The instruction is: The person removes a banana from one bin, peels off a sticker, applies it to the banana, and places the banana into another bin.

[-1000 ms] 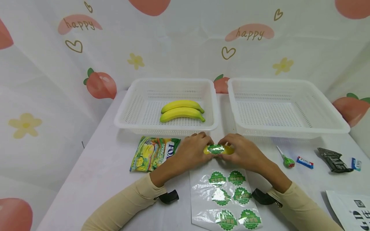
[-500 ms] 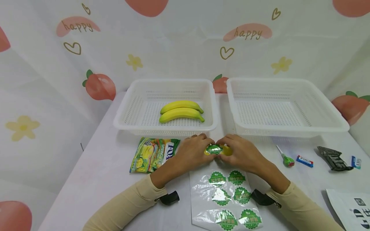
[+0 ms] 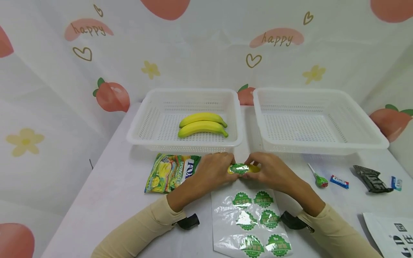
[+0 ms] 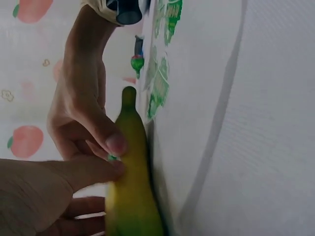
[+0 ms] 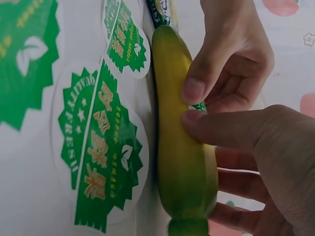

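Observation:
Both hands meet at the table's middle over a small yellow banana (image 3: 255,167) that lies on the white cloth. A green round sticker (image 3: 239,168) wraps its top. My left hand (image 3: 216,168) grips the banana's left end and my right hand (image 3: 269,169) grips its right end. In the right wrist view both thumbs press side by side on the banana (image 5: 182,147), with the green sticker peeking out behind them. The left wrist view shows the banana (image 4: 130,182) on the cloth with the thumbs on it. A clear sheet of green stickers (image 3: 255,222) lies just in front of the hands.
Behind the hands stand two white baskets: the left basket (image 3: 138,134) holds two bananas (image 3: 202,124), and the right basket (image 3: 374,141) has nothing in it. A snack bag (image 3: 167,172) lies left; a lollipop (image 3: 319,178), candies (image 3: 339,181) and a dark wrapper (image 3: 371,178) lie right. Printed paper (image 3: 392,233) sits at the bottom right.
Both hands have stayed on the banana, with only small shifts of the fingers over the green sticker. Nothing else on the table has moved.

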`<control>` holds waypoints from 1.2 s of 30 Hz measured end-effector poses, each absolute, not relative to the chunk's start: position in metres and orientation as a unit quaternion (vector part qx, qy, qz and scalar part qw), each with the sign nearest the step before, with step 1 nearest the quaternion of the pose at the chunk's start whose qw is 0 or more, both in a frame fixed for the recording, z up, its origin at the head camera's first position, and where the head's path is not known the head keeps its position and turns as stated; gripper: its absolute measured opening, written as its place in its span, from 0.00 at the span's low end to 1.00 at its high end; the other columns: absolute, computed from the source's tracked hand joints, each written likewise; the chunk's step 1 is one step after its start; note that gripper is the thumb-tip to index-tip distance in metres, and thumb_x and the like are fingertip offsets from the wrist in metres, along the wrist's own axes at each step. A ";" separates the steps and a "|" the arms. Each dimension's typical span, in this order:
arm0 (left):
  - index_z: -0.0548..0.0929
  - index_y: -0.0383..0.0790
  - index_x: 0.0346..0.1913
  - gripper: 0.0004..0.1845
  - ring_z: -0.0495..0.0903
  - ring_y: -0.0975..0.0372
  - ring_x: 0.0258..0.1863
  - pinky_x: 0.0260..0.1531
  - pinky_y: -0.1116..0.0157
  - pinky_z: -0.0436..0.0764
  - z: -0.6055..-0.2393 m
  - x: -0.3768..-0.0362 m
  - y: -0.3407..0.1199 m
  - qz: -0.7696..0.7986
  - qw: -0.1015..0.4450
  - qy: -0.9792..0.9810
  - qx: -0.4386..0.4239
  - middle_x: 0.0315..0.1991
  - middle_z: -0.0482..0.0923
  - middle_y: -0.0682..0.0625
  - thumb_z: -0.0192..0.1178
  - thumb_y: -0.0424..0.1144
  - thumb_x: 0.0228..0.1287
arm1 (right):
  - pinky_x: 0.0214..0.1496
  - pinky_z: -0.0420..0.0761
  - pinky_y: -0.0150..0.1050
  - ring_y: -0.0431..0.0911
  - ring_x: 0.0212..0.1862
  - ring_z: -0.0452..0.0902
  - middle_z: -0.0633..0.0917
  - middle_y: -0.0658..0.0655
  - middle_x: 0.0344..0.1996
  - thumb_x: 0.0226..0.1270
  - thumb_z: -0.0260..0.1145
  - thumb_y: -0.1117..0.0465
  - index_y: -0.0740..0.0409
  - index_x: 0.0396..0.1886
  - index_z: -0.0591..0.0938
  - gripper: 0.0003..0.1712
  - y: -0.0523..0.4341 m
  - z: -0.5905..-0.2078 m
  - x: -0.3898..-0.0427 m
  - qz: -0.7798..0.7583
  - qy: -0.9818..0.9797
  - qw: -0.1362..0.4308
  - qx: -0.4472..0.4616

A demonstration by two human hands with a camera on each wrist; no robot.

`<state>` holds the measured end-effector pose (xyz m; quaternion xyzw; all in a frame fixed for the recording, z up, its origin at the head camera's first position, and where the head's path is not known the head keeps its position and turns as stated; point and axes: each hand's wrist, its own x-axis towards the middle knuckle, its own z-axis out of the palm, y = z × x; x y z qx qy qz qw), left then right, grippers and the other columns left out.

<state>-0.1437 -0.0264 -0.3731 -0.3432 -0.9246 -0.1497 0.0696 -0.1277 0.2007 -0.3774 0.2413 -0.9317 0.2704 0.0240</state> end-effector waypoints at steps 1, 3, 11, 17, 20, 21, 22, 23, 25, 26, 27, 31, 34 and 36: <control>0.85 0.46 0.37 0.17 0.74 0.66 0.24 0.21 0.68 0.71 -0.371 -0.142 -0.026 -0.137 0.070 -0.927 -0.342 0.27 0.81 0.56 0.76 0.55 0.64 | 0.40 0.83 0.42 0.43 0.40 0.84 0.89 0.46 0.36 0.57 0.85 0.55 0.51 0.39 0.87 0.15 0.201 -0.378 -0.128 0.271 -0.931 0.024 0.242; 0.85 0.44 0.36 0.18 0.75 0.65 0.23 0.20 0.67 0.72 -0.366 -0.137 -0.024 -0.099 0.072 -0.932 -0.341 0.26 0.81 0.55 0.74 0.56 0.66 | 0.40 0.83 0.41 0.42 0.39 0.83 0.89 0.45 0.36 0.56 0.85 0.56 0.50 0.39 0.87 0.15 0.201 -0.378 -0.127 0.271 -0.930 0.025 0.245; 0.88 0.39 0.54 0.16 0.85 0.62 0.41 0.37 0.68 0.84 -0.328 -0.135 -0.005 -0.180 0.051 -0.904 -0.384 0.46 0.87 0.49 0.64 0.48 0.77 | 0.39 0.80 0.39 0.40 0.36 0.79 0.86 0.44 0.33 0.58 0.84 0.58 0.52 0.38 0.87 0.14 0.202 -0.378 -0.127 0.265 -0.933 0.030 0.240; 0.81 0.41 0.68 0.20 0.83 0.62 0.59 0.57 0.71 0.80 -0.319 -0.156 0.018 -0.369 -0.028 -0.836 -0.406 0.68 0.81 0.50 0.62 0.41 0.79 | 0.43 0.80 0.43 0.44 0.40 0.80 0.88 0.51 0.42 0.61 0.83 0.54 0.60 0.53 0.83 0.26 0.202 -0.379 -0.126 0.264 -0.941 -0.001 0.211; 0.78 0.43 0.72 0.23 0.76 0.62 0.71 0.68 0.68 0.74 -0.323 -0.163 0.030 -0.390 -0.053 -0.831 -0.392 0.75 0.75 0.51 0.61 0.42 0.79 | 0.45 0.80 0.45 0.44 0.42 0.79 0.87 0.52 0.44 0.60 0.83 0.53 0.63 0.58 0.79 0.33 0.203 -0.380 -0.125 0.266 -0.939 0.008 0.218; 0.78 0.43 0.73 0.24 0.73 0.62 0.74 0.71 0.67 0.72 -0.325 -0.165 0.033 -0.387 -0.055 -0.834 -0.390 0.76 0.73 0.50 0.61 0.43 0.79 | 0.46 0.80 0.45 0.44 0.42 0.79 0.87 0.52 0.44 0.60 0.83 0.53 0.64 0.58 0.79 0.33 0.203 -0.380 -0.126 0.266 -0.938 0.011 0.221; 0.77 0.43 0.74 0.25 0.71 0.61 0.76 0.73 0.65 0.70 -0.326 -0.167 0.036 -0.384 -0.055 -0.836 -0.387 0.78 0.71 0.49 0.61 0.43 0.79 | 0.46 0.81 0.45 0.43 0.43 0.79 0.87 0.51 0.45 0.60 0.83 0.52 0.64 0.58 0.79 0.34 0.204 -0.380 -0.126 0.266 -0.938 0.011 0.223; 0.77 0.42 0.74 0.25 0.68 0.60 0.78 0.75 0.63 0.68 -0.327 -0.169 0.038 -0.379 -0.053 -0.840 -0.384 0.78 0.69 0.48 0.61 0.43 0.79 | 0.45 0.80 0.44 0.43 0.42 0.79 0.86 0.51 0.44 0.60 0.83 0.52 0.63 0.58 0.79 0.34 0.204 -0.380 -0.127 0.267 -0.937 0.007 0.225; 0.77 0.41 0.74 0.25 0.67 0.58 0.78 0.76 0.60 0.67 -0.330 -0.172 0.041 -0.372 -0.048 -0.847 -0.377 0.79 0.68 0.47 0.60 0.43 0.79 | 0.43 0.79 0.43 0.42 0.40 0.78 0.85 0.50 0.41 0.62 0.83 0.50 0.62 0.57 0.79 0.32 0.205 -0.378 -0.128 0.271 -0.936 -0.009 0.223; 0.77 0.40 0.73 0.25 0.68 0.57 0.78 0.75 0.60 0.68 -0.331 -0.173 0.042 -0.370 -0.044 -0.849 -0.374 0.79 0.68 0.46 0.61 0.42 0.78 | 0.42 0.79 0.42 0.42 0.38 0.77 0.84 0.49 0.40 0.62 0.82 0.50 0.61 0.55 0.80 0.31 0.206 -0.376 -0.129 0.274 -0.936 -0.021 0.221; 0.77 0.38 0.73 0.25 0.70 0.56 0.76 0.74 0.60 0.70 -0.333 -0.174 0.044 -0.372 -0.040 -0.849 -0.372 0.78 0.68 0.45 0.61 0.42 0.78 | 0.42 0.79 0.42 0.42 0.38 0.77 0.84 0.49 0.39 0.63 0.82 0.50 0.60 0.54 0.80 0.29 0.207 -0.375 -0.129 0.278 -0.935 -0.035 0.216; 0.79 0.33 0.70 0.23 0.80 0.55 0.65 0.63 0.68 0.78 -0.338 -0.175 0.048 -0.392 -0.028 -0.842 -0.370 0.77 0.67 0.41 0.61 0.40 0.78 | 0.45 0.81 0.43 0.44 0.41 0.80 0.86 0.52 0.41 0.64 0.81 0.55 0.61 0.52 0.81 0.24 0.215 -0.366 -0.130 0.291 -0.931 -0.094 0.200; 0.80 0.33 0.69 0.22 0.84 0.57 0.58 0.56 0.74 0.79 -0.341 -0.176 0.050 -0.402 -0.021 -0.840 -0.364 0.77 0.67 0.40 0.61 0.40 0.79 | 0.48 0.83 0.45 0.45 0.44 0.82 0.87 0.53 0.44 0.64 0.80 0.59 0.61 0.52 0.83 0.22 0.225 -0.356 -0.129 0.283 -0.929 -0.113 0.211; 0.81 0.33 0.68 0.21 0.85 0.57 0.57 0.55 0.76 0.79 -0.343 -0.176 0.051 -0.409 -0.015 -0.838 -0.361 0.77 0.66 0.40 0.61 0.39 0.79 | 0.50 0.83 0.46 0.44 0.46 0.82 0.88 0.51 0.46 0.64 0.80 0.59 0.58 0.53 0.85 0.20 0.233 -0.348 -0.127 0.272 -0.928 -0.114 0.228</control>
